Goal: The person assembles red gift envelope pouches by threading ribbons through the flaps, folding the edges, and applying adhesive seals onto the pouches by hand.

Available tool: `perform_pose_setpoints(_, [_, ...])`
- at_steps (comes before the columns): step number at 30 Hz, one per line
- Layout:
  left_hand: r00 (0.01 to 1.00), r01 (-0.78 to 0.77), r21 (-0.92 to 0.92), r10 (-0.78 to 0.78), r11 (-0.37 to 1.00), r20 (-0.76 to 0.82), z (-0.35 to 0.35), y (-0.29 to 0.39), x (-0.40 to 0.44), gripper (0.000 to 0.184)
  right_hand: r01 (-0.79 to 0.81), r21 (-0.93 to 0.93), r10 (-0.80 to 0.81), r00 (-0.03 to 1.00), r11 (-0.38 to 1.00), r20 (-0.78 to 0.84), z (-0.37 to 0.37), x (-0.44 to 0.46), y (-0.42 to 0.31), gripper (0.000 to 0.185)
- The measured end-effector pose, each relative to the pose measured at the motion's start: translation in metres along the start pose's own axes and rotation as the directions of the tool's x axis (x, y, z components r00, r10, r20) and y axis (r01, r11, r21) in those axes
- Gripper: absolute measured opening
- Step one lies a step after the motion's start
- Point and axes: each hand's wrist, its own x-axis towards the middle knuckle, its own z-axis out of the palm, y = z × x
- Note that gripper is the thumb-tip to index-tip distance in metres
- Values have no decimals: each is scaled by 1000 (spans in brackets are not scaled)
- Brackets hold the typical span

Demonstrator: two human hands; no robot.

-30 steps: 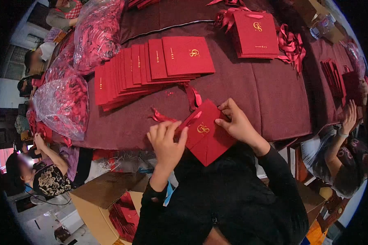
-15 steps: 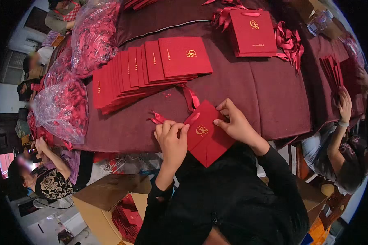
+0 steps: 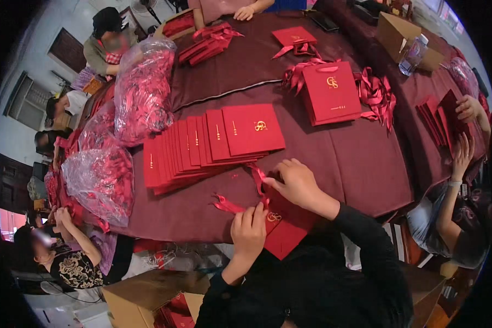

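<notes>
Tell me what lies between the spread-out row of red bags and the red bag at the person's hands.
In the head view, red ribbon lies there on the dark tablecloth, with the right hand covering part of the stretch.

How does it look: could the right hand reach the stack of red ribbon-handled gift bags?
Probably yes: only tablecloth shows between the right hand and the stack of red ribbon-handled gift bags, though the hand looks occupied beside a red ribbon.
</notes>
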Motion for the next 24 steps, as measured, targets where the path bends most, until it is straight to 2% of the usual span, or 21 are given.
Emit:
perform_pose_setpoints(1, [1000, -28, 9, 28, 1000, -10, -6, 4, 5, 32, 10, -30, -9, 999, 999, 32, 9, 5, 3, 25])
perform_pose_setpoints(4, [994, -99, 19, 100, 995, -40, -6, 0, 8, 35, -76, 129, 59, 989, 989, 134, 20, 13, 3, 22])
perform_pose_setpoints(5, [993, -117, 3, 117, 993, -16, -6, -1, 9, 34, -70, 124, 55, 991, 990, 125, 21, 14, 1, 22])
perform_pose_setpoints(7, [990, -138, -12, 138, 990, 1, -5, -3, 7, 34, -221, 187, 197, 971, 957, 136, 24, 14, -2, 24])
perform_pose_setpoints(9, [990, -135, 33, 133, 990, 53, -6, -4, 6, 35, -250, 143, 222, 957, 958, 186, 14, 15, -11, 27])
perform_pose_setpoints(11, [990, -134, 14, 133, 991, 55, -6, -4, 6, 33, -7, -87, 19, 989, 996, 144, 15, 8, -14, 29])
perform_pose_setpoints(12, [989, -133, -6, 134, 991, 62, -7, -4, 7, 32, 66, -115, -67, 998, 991, 1, 24, 10, -15, 28])
perform_pose_setpoints(13, [990, -123, -4, 123, 992, 68, -6, -5, 7, 32, 68, -109, -67, 998, 992, 12, 27, 11, -13, 28])
perform_pose_setpoints(15, [988, -135, -9, 135, 991, 71, -3, -7, 5, 33, -135, -45, 142, 960, 990, 239, 25, 16, -8, 23])
perform_pose_setpoints(17, [989, -132, 24, 130, 991, 73, -1, -6, 7, 36, -75, 66, 73, 997, 995, 40, 26, 15, -2, 17])
perform_pose_setpoints(19, [995, -85, -32, 87, 996, 58, 6, -9, 5, 39, -97, 63, 97, 995, 993, 7, 27, 15, -3, 16])
perform_pose_setpoints(22, [992, -30, -30, 34, 999, 121, 6, -10, 4, 44, -75, 43, 77, 995, 996, -57, 32, 15, 2, 20])
perform_pose_setpoints(24, [993, -14, -18, 16, 1000, 119, 6, -10, 4, 48, -101, 53, 101, 995, 993, -1, 29, 16, -1, 22])
